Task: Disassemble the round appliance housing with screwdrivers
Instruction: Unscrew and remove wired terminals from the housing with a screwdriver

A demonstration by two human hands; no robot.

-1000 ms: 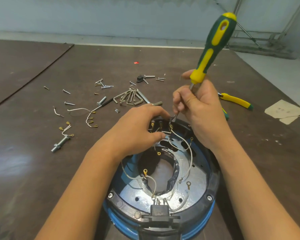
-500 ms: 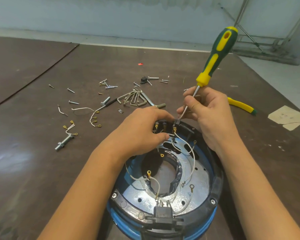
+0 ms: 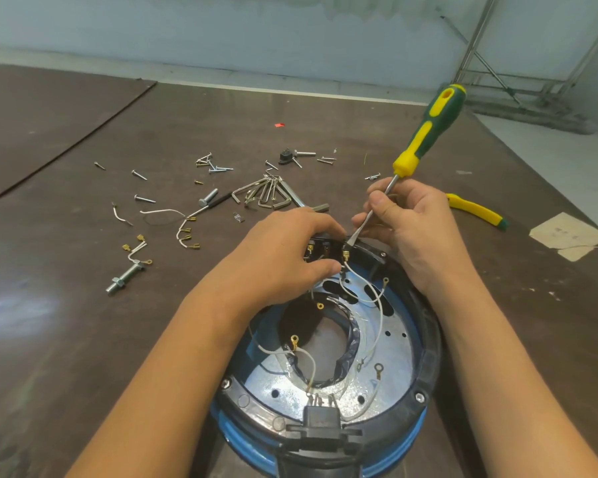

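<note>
The round appliance housing [image 3: 425,360] lies open-side up in front of me, black rim over a blue shell, silver plate inside with white wires ending in ring terminals. My left hand [image 3: 283,257] grips the black terminal block [image 3: 325,248] at the housing's far rim. My right hand [image 3: 411,229] pinches the metal shaft of a green-and-yellow screwdriver [image 3: 425,132], handle tilted up and to the right. Its flat tip touches a brass terminal [image 3: 346,253] on the block.
Loose screws [image 3: 214,165], a bunch of hex keys [image 3: 266,194], a long bolt [image 3: 125,277] and cut wires with brass terminals [image 3: 187,232] lie scattered on the dark table behind and to the left. A yellow-handled tool [image 3: 477,210] and a paper scrap [image 3: 567,234] lie to the right.
The screwdriver has slid down through my right hand, so its tip now sits at the brass terminal. My left hand stays on the terminal block.
</note>
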